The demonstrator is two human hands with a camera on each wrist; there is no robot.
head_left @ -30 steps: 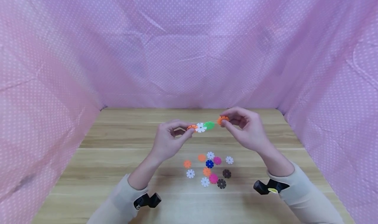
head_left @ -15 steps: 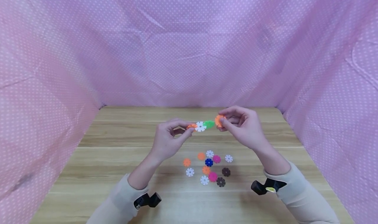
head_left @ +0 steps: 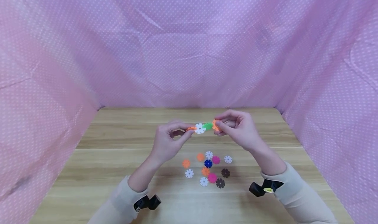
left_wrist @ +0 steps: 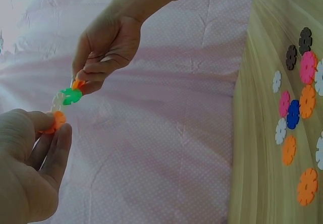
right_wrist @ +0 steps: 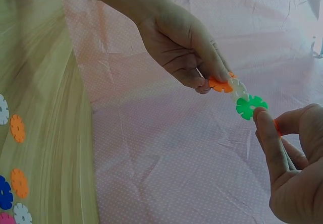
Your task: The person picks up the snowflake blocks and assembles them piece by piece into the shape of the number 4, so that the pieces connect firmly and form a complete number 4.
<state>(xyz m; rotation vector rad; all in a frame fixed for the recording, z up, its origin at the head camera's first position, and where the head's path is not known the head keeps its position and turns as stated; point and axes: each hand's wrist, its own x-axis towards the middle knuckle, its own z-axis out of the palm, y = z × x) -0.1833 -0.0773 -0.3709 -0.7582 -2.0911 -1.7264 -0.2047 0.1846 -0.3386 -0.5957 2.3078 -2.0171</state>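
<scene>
My left hand [head_left: 170,141] pinches an orange notched disc [left_wrist: 59,119] between thumb and fingers. Joined to that disc is a white notched disc [head_left: 199,128], and a green notched disc [right_wrist: 251,106] is linked to the white one. My right hand [head_left: 240,130] pinches a second orange notched disc [head_left: 216,125], which meets the green disc's right edge. Whether those two are slotted together or only touching, I cannot tell. Both hands hold the row of discs above the table, and fingers cover parts of each orange disc.
On the wooden table [head_left: 118,171] below lie several loose notched discs, among them a blue disc [head_left: 208,163], a pink disc [head_left: 212,178], a brown disc [head_left: 220,183] and a white disc [head_left: 189,173]. Pink dotted cloth [head_left: 189,66] surrounds the table's back and sides.
My right hand has moved left, bringing its orange disc from apart to up against the green disc. The orange disc has also turned in the fingers. My left hand has stayed nearly still.
</scene>
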